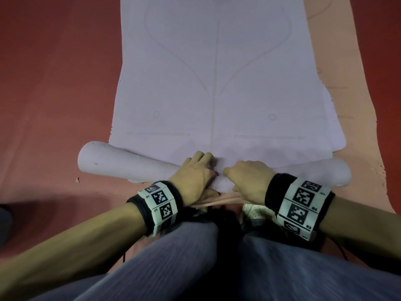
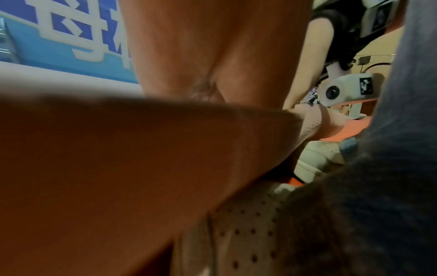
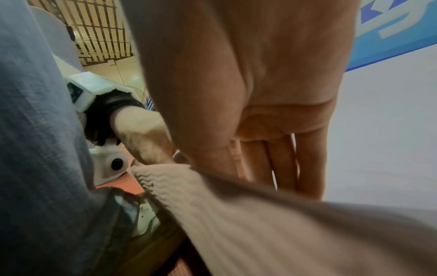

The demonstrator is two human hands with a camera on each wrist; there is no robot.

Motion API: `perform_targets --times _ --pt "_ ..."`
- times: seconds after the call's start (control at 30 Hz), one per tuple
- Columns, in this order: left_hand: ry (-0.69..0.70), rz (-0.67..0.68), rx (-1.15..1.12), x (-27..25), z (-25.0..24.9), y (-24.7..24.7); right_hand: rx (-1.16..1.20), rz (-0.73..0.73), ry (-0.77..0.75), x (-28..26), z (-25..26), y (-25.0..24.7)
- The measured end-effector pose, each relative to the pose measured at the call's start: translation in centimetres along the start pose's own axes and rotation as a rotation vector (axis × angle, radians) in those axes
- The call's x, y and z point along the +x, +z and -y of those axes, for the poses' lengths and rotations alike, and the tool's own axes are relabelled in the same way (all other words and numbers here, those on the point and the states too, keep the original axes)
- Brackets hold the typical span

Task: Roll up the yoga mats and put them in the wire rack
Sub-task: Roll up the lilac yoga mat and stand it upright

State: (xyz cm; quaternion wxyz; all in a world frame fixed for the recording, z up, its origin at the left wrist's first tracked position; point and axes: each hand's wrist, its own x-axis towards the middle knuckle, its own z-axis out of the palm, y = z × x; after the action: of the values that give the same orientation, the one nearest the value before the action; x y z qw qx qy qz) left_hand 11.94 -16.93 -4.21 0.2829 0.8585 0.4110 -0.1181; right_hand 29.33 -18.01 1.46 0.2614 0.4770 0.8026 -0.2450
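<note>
Forearms bare, no sleeves. Each wrist carries a black fabric band (image 1: 276,190) under a ring of white blocks printed with black square codes (image 1: 302,202). White camera housing with round black lens (image 2: 332,91) below wrist. Grey-blue ribbed trousers (image 1: 282,268). White perforated shoes (image 1: 258,211).
</note>
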Motion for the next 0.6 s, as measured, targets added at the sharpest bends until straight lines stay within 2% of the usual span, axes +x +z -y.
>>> perform_targets --times 0.17,0.3,0.5,0.6 --pt "0.013 0.057 -0.247 0.6 1.6 -1.2 0.009 -0.031 0.043 -0.4 0.7 0.7" --pt "-0.015 0.090 -0.362 1.5 2.5 -1.8 0.008 -0.067 0.071 -0.1 1.0 0.9" --pt "-0.084 -0.024 -0.404 1.5 2.4 -1.4 0.030 -0.045 0.040 0.5 -0.2 0.1" --pt "-0.090 -0.045 -0.319 1.2 2.0 -1.4 0.072 -0.020 0.050 1.2 -0.7 -0.1"
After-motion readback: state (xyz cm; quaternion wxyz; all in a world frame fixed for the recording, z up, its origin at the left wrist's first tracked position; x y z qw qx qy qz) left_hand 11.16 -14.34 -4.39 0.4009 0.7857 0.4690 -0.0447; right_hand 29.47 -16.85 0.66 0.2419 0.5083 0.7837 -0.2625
